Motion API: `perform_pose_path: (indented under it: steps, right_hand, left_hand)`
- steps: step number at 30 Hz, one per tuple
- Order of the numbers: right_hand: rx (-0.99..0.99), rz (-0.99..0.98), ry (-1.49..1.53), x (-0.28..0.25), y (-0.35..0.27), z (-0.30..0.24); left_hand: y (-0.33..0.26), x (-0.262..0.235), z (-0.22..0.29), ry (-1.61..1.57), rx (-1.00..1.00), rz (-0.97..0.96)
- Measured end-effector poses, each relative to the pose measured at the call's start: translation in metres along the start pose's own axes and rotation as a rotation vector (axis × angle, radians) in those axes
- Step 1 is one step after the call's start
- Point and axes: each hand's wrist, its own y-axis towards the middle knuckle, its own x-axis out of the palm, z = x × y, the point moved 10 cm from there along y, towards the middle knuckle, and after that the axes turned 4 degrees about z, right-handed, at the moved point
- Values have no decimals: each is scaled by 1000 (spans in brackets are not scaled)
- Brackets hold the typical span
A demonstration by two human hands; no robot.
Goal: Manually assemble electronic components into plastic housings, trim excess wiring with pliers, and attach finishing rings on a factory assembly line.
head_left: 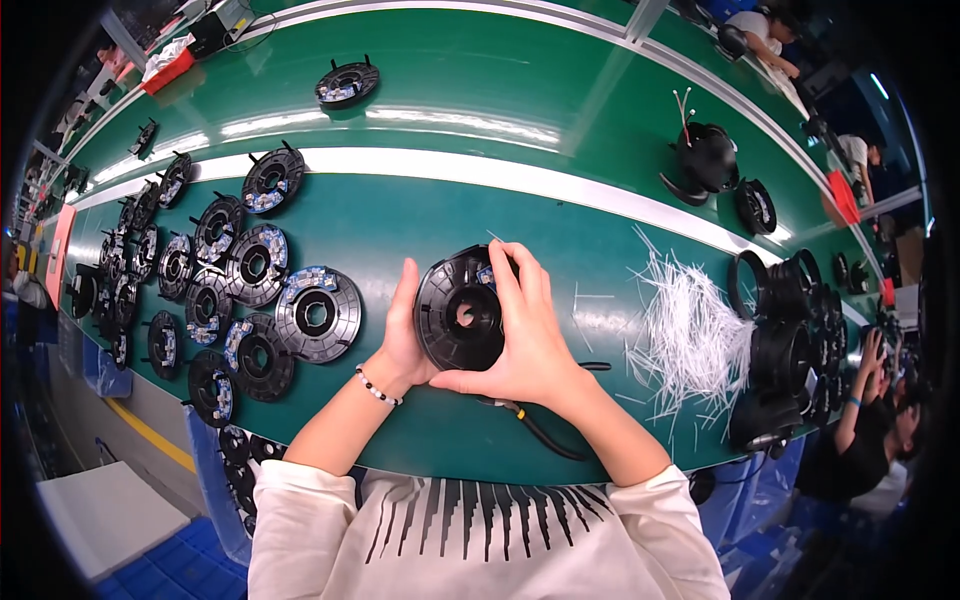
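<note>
Small blue-and-white labels (314, 280) on the black discs (318, 314) at left.

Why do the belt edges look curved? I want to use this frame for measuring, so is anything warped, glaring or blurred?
Head view: fisheye bends the green belt and its white stripe toward the rim; corners go black. Overhead lamps leave glare streaks on the far belt. The hands and black disc at centre are sharp; people at the right edge are dim and stretched.

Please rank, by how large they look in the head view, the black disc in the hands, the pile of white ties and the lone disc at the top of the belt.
1. Pile of white ties.
2. Black disc, nearest the camera, so its rank is unsure.
3. Lone disc, farther off, so probably not truly smaller.
</note>
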Motion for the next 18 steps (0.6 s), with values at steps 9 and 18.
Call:
perform_pose_path:
  steps: [9, 18]
  right_hand:
    - [28, 273, 48, -21, -20, 18]
    - [131, 643, -261, -154, -58, 114]
  left_hand:
    - [13, 10, -4, -26, 129, 58]
    - [164, 3, 52, 121, 141, 208]
